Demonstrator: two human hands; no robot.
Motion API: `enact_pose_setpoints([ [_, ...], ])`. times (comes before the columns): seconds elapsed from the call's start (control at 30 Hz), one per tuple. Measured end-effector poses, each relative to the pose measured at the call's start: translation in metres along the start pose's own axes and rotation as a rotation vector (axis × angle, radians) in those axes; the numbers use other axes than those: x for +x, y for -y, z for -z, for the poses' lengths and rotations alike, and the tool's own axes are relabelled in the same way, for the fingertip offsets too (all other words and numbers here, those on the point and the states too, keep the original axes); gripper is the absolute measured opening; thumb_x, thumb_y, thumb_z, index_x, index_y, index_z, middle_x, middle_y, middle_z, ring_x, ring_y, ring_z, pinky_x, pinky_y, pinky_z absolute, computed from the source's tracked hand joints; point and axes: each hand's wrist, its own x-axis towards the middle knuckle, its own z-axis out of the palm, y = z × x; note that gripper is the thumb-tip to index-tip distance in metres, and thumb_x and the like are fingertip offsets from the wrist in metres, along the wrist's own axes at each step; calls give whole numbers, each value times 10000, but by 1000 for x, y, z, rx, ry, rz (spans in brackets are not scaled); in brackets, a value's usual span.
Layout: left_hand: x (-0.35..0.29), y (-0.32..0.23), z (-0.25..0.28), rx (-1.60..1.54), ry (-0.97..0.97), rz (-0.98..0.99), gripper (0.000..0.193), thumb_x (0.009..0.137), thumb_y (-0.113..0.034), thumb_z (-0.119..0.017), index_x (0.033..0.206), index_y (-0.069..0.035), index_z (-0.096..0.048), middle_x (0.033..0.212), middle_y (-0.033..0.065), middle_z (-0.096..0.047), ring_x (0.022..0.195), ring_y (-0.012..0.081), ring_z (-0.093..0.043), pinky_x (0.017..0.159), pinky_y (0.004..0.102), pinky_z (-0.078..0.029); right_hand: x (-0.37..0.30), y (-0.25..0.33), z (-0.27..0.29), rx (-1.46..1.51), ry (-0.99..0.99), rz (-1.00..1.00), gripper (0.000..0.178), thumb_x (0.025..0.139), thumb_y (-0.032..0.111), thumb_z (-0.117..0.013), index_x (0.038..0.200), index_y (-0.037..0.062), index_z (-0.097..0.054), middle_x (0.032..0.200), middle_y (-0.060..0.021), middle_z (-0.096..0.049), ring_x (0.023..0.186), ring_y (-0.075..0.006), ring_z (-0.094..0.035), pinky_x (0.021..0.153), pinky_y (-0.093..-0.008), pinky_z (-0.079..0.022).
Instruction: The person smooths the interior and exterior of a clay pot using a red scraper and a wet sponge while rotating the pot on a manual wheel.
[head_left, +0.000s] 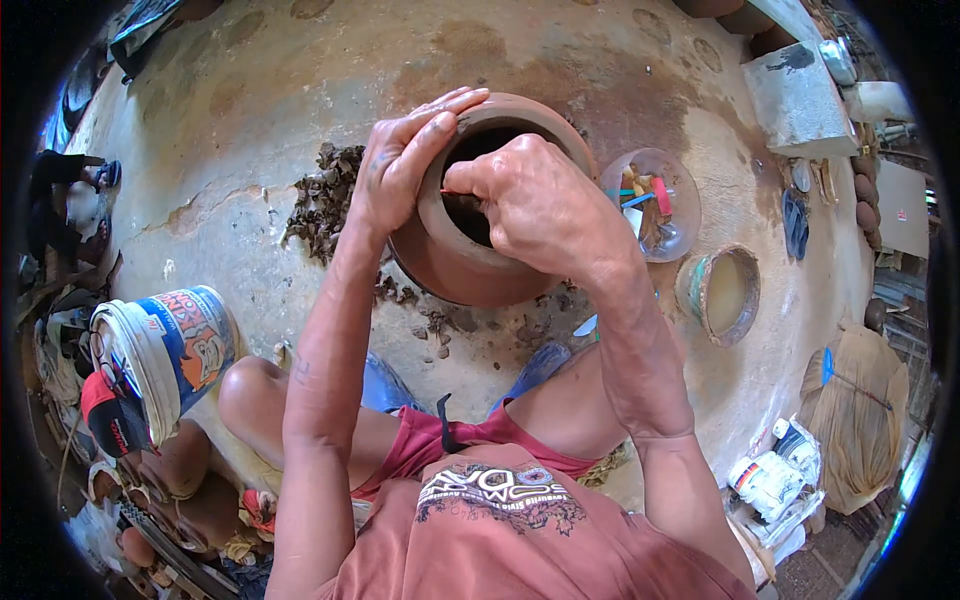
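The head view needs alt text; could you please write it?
A person's left hand rests on a brown clay pot while the right hand is over its opening; dark scraps lie left, a clear bowl right.

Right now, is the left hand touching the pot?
Touching. The head view shows the left hand laid against the upper-left side of the pot, with no gap showing between them.

Blue-white bucket [168,345]: printed lettering [182,302]; reddish-brown shirt [530,555]: likewise.
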Motion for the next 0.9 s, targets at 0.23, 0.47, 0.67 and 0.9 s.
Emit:
enact_pose_setpoints([
  [0.23,28,-1,9,-84,239,118,487,1091,-287,-536,1396,69,-666,1344,171,-725,1260,206,-655,1149,359,-467,-2,4,15,10,124,-24,251,766,-36,-637,972,8,-774,883,-234,-745,850,-403,-733,788,-476,-573],
  [0.47,18,0,7,72,-340,-216,411,1063,-263,-645,1358,15,-709,1281,161,-761,1201,217,-702,1066,355,-533,-14,3,45,-2,14,7,311,791,-8,-647,1057,28,-804,955,-208,-767,879,-377,-750,848,-457,-595],
  [0.67,-22,-72,-42,211,-311,-532,572,956,-282,-811,1401,47,-666,1329,175,-740,1225,244,-703,1056,388,-538,-4,27,43,42,-566,2,214,842,30,-694,1044,14,-761,920,-194,-750,867,-393,-733,774,-457,-588],
  [0.9,-56,-73,-6,-189,-580,-91,458,1085,-229,-661,1444,52,-622,1319,211,-722,1192,243,-716,1064,346,-536,1,44,28,101,-594,-88,173,867,110,-766,1023,36,-751,874,-193,-738,826,-399,-725,726,-465,-574],
])
